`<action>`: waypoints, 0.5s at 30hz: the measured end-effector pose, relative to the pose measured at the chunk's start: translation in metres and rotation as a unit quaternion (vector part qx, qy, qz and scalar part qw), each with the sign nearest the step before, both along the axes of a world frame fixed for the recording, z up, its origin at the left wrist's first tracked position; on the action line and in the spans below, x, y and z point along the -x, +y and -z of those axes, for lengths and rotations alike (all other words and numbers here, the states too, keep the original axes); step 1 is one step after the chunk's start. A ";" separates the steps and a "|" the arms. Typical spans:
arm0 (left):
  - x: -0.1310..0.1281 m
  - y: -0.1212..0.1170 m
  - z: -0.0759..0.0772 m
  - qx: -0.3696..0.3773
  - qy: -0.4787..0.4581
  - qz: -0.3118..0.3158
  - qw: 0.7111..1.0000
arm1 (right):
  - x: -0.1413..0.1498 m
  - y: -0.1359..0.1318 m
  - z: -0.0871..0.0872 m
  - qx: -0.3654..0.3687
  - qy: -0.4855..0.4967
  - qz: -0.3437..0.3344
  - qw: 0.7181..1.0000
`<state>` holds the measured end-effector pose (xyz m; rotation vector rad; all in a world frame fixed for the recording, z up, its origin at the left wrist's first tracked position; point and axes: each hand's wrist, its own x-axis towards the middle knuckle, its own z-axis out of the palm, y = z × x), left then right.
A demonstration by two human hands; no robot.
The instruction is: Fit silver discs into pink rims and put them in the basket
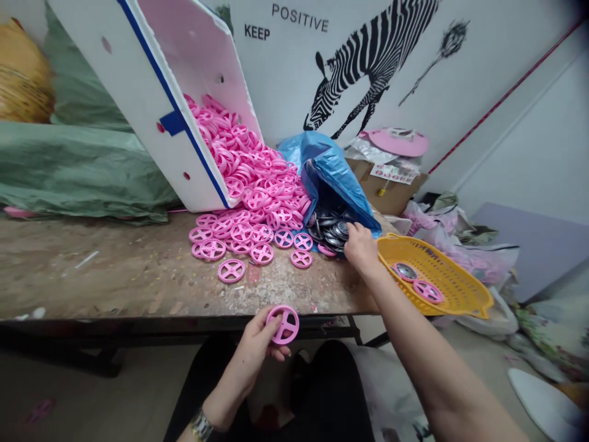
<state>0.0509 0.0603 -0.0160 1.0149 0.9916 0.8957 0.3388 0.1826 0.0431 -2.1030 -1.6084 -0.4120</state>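
My left hand (260,341) is closed on a pink plastic ring with a cross in its middle (283,324), held just below the table's front edge. My right hand (360,245) reaches forward into the mouth of a blue plastic bag (334,169), its fingers curled among dark shiny metal discs (330,230); I cannot see whether they grip one. A heap of pink rings (251,184) spills onto the table out of a tilted white foam box (159,98).
A yellow basket (448,285) at the table's right end holds two assembled pink pieces. The worn wooden table (115,270) has green sacks (78,166) behind it. A cardboard box (389,184) and bags stand at the right.
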 end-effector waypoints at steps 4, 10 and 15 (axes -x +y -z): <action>0.002 -0.003 0.003 0.011 -0.002 0.010 1.000 | -0.011 0.020 -0.002 0.042 -0.027 0.033 0.998; 0.005 -0.004 0.008 0.011 0.004 0.020 1.000 | -0.017 0.026 0.003 0.030 -0.012 0.023 0.999; 0.003 -0.002 0.007 0.021 -0.018 0.016 1.000 | -0.023 0.014 -0.011 -0.027 0.006 0.021 0.999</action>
